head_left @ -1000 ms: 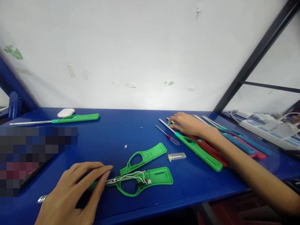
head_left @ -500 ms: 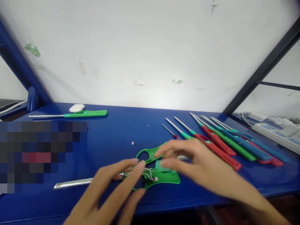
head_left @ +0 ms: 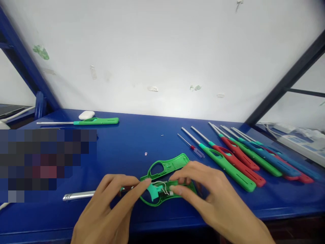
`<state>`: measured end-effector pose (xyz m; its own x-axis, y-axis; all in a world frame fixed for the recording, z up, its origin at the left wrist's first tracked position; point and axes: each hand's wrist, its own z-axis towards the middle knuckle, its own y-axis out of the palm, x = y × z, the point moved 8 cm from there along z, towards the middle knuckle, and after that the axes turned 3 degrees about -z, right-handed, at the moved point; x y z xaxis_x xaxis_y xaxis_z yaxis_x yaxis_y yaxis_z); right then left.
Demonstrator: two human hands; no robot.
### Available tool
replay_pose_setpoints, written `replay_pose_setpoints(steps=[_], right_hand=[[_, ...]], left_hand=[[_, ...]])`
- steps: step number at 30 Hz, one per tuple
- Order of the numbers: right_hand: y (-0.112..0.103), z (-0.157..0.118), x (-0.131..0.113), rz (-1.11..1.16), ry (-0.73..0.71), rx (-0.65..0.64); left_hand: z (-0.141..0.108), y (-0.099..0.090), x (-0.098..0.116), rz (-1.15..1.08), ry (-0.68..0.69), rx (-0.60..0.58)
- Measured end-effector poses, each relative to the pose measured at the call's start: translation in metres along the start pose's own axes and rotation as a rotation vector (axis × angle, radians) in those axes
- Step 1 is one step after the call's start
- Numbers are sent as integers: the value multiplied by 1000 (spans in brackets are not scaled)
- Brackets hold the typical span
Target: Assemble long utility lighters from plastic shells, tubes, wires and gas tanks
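An opened green stick lighter lies on the blue table, its metal tube pointing left. Its lower handle half holds a teal trigger, white wires and a small white part. Just behind lies the loose other handle half, inner side up. My left hand is closed around the lighter's neck, covering it, with a fingertip beside the trigger. My right hand is over the handle's right end, thumb and forefinger close together at the wires and white part; what they pinch is hidden.
A small screwdriver and several assembled lighters lie to the right. Further back are a tiny pinkish-white piece, a tiny metal pin, another green lighter and a white case. A blurred-out area covers the left.
The teal trigger, in my right fingers before, now sits in the lower handle half near my left fingertips. My right hand has come down onto the handle, and my left fingers have drawn together.
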<state>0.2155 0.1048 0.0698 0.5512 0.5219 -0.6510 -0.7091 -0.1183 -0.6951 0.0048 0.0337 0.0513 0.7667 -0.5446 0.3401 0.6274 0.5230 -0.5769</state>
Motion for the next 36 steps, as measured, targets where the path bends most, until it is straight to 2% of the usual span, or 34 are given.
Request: replay_pose_setpoints(steps=[3, 7, 14, 20, 27, 31, 36], right_hand=[[12, -1, 3, -92, -37, -53], [18, -1, 5, -118, -90, -25], [22, -9, -4, -150, -265, 34], [20, -12, -10, -232, -351, 111], [22, -13, -8, -245, -350, 96], [21, -9, -1, -122, -273, 27], [21, -5, 4, 4, -190, -26]], left_hand=[[2, 6, -7, 53, 80, -115], [3, 10, -11, 53, 112, -199], [-1, 15, -10, 61, 117, -208], [5, 19, -5, 42, 57, -190], [7, 23, 2, 39, 61, -186], [5, 25, 3, 73, 75, -168], [6, 21, 6, 88, 76, -80]])
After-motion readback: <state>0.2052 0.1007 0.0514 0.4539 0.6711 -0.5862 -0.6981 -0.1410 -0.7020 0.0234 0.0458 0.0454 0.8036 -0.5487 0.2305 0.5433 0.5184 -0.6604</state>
